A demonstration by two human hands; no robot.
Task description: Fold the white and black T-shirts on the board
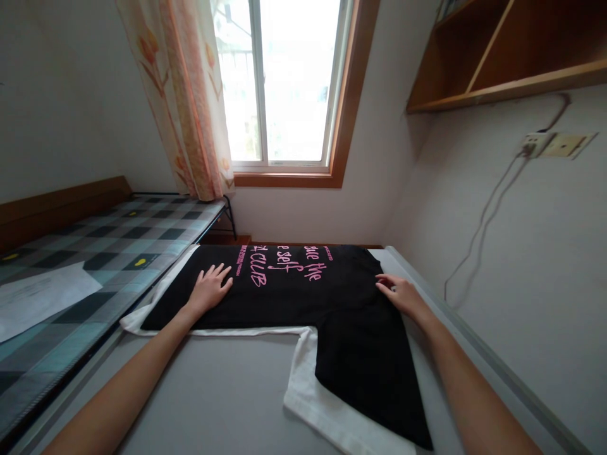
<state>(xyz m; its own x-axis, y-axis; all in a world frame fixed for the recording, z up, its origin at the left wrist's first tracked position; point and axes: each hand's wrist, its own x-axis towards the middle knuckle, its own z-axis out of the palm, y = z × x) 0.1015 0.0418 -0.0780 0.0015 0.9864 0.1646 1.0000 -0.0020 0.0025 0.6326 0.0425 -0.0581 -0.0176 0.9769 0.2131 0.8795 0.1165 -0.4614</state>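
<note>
A black T-shirt point(284, 303) with pink lettering lies spread sideways, its sleeve pointing toward me on the right. Beneath it a white garment point(303, 373) shows along the near edge, around the sleeve and at the left end. My left hand point(209, 291) rests flat on the black T-shirt near its left end, left of the lettering, with fingers spread. At the right end, by the shoulder edge, my right hand point(399, 294) has thumb and fingertips drawn together on the black fabric. A small ring-like spot shows on that hand. The far side of the shirt is folded or out of sight.
The clothes lie on a grey tabletop point(227, 392) with a raised right edge. Left of it stands a bed with a checked mattress point(95, 246), holding white paper point(42, 300). A curtain point(190, 101), window point(298, 82), wall shelf point(512, 50) and hanging cord point(482, 221) surround it.
</note>
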